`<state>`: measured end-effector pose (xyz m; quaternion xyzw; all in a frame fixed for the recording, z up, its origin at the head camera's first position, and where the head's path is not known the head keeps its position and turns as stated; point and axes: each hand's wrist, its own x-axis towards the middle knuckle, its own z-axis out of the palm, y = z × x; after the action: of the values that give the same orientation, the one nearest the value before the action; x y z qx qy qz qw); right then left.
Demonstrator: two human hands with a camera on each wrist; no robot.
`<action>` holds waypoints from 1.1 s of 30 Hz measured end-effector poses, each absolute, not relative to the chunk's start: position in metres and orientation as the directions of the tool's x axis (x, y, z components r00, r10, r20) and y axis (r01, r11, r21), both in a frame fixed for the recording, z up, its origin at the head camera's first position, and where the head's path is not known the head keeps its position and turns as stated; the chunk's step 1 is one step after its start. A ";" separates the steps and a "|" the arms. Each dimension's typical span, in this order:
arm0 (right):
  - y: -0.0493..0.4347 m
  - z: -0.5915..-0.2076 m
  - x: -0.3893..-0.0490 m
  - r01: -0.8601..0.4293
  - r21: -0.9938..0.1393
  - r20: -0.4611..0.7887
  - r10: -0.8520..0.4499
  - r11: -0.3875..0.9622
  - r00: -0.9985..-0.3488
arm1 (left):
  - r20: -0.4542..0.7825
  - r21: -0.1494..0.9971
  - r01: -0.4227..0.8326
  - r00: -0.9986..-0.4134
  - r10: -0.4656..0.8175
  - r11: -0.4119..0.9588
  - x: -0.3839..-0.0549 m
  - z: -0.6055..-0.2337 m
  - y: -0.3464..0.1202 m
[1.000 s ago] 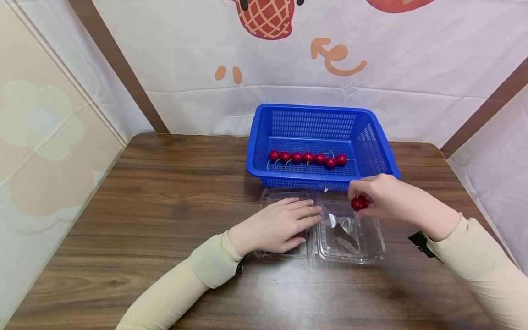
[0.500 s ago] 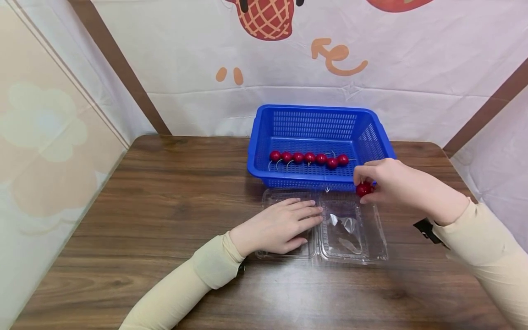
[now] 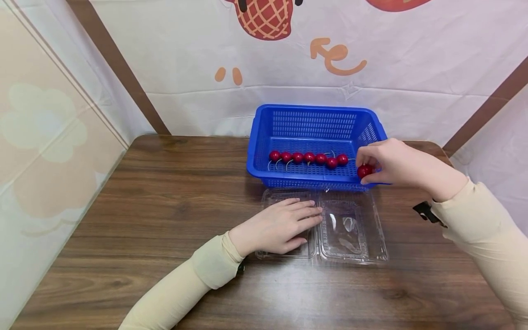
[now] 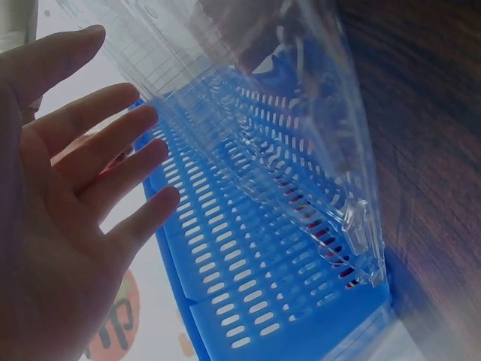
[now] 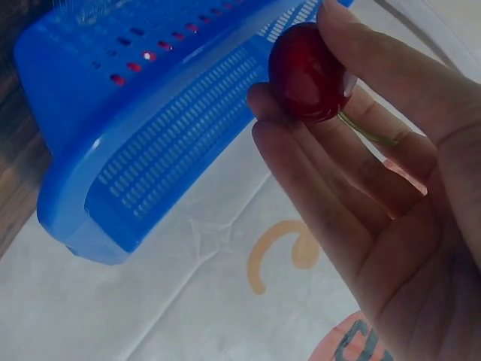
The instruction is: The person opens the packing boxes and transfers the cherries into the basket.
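My right hand (image 3: 393, 162) pinches a dark red cherry (image 5: 307, 73) between thumb and fingers, over the front right corner of a blue plastic basket (image 3: 255, 137). A thin green stem trails from that cherry toward the palm in the right wrist view. Inside the basket, several more red cherries (image 3: 309, 157) with stems lie in a row along the floor. My left hand (image 3: 280, 225) rests with fingers outstretched over the left half of a clear plastic clamshell box (image 3: 373, 238). Its right half lies spread flat beside the hand, in front of the basket.
A brown wood-grain table (image 3: 144, 206) carries the basket and box. Behind it hangs a white printed cloth (image 3: 198, 55), close to the basket's back wall. Another cloth panel (image 3: 49, 151) borders the left side.
My right hand has moved away from the box's right half, up and back to the basket's front right corner, still pinching the cherry. The left hand has stayed in place.
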<state>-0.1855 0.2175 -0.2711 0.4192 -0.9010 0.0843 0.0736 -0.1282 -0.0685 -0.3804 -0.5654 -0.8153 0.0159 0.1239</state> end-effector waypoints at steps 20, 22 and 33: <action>0.213 -0.260 -0.229 -0.672 -0.108 0.091 -0.666 0.733 -0.741 | 0.194 -0.175 0.917 -0.325 0.926 0.359 -0.127 -0.379 -0.070; 0.213 -0.259 -0.233 -0.668 -0.110 0.094 -0.662 0.736 -0.744 | 0.196 -0.174 0.917 -0.324 0.926 0.358 -0.127 -0.379 -0.069; 0.205 -0.252 -0.249 -0.645 -0.118 0.053 -0.643 0.755 -0.764 | 0.196 -0.179 0.916 -0.326 0.925 0.360 -0.127 -0.378 -0.069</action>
<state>-0.2491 0.2052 -0.2523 0.3437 -0.9368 0.0649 0.0047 -0.1270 -0.0695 -0.3785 -0.5654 -0.8139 0.0179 0.1326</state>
